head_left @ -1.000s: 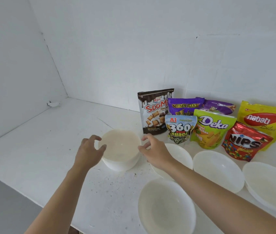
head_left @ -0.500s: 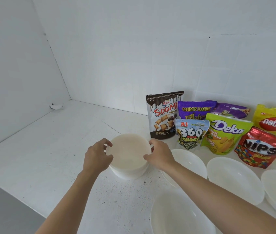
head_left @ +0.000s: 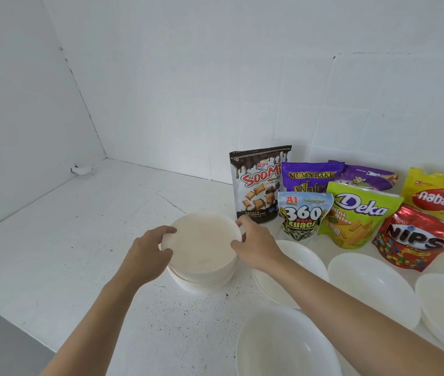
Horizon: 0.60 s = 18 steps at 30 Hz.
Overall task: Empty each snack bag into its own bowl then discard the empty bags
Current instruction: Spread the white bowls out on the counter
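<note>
White plastic stack of upturned bowls (head_left: 202, 251) gripped at opposite rims by left hand (head_left: 147, 253) and right hand (head_left: 256, 248) | stack sited just left-front of brown Soomi snack bag (head_left: 256, 185) | risk: nested bowls stick, several lifted together.

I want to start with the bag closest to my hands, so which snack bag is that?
The brown-and-white Soomi bag, standing just beyond your right hand. The other bags sit farther right.
</note>
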### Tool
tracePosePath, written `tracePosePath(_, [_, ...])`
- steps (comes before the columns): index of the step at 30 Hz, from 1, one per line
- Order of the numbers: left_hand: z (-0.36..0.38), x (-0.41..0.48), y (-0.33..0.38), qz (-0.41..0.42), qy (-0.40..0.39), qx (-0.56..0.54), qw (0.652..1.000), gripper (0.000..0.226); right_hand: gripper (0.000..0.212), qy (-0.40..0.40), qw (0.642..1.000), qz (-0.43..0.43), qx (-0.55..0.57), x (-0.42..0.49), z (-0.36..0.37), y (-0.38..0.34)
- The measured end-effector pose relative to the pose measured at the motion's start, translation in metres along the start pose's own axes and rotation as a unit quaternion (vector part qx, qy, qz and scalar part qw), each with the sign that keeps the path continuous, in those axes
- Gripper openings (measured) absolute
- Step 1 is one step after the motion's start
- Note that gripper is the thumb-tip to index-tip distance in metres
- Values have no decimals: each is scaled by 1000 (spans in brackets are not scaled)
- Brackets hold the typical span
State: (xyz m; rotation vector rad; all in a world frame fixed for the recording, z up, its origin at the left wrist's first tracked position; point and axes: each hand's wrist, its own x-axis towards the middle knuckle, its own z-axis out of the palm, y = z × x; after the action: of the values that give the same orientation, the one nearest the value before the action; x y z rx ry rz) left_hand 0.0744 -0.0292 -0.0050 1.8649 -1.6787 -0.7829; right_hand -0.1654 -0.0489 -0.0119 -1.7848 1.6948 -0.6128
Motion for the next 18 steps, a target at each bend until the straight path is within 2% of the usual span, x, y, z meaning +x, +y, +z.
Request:
tracePosePath(3, [-7,-11,3,36,13,-29,999,52,34,33,999,-33,-11,-12,-8,-1])
tracePosePath(5, [-14,-20,6,56,30,-59,996,54,35,48,997,-57,36,-22,-12,-4])
tracePosePath(8, [-25,-32,8,62,33,-112,991,59,28,23,988,-79,130,-38,-17,-7])
tracePosePath(13, [-27,-50,-2,53,59,-153,985,63,26,-19,976,-111,185,-71,-25,5])
tracePosePath(15, [-22,-59,-6,50,54,-154,985,62,20,10,979,-130,159,-85,-28,21])
tracePosePath(18, [-11,-74,-8,45,54,-163,984,61,17,52,986,-161,-7,-107,-30,54])
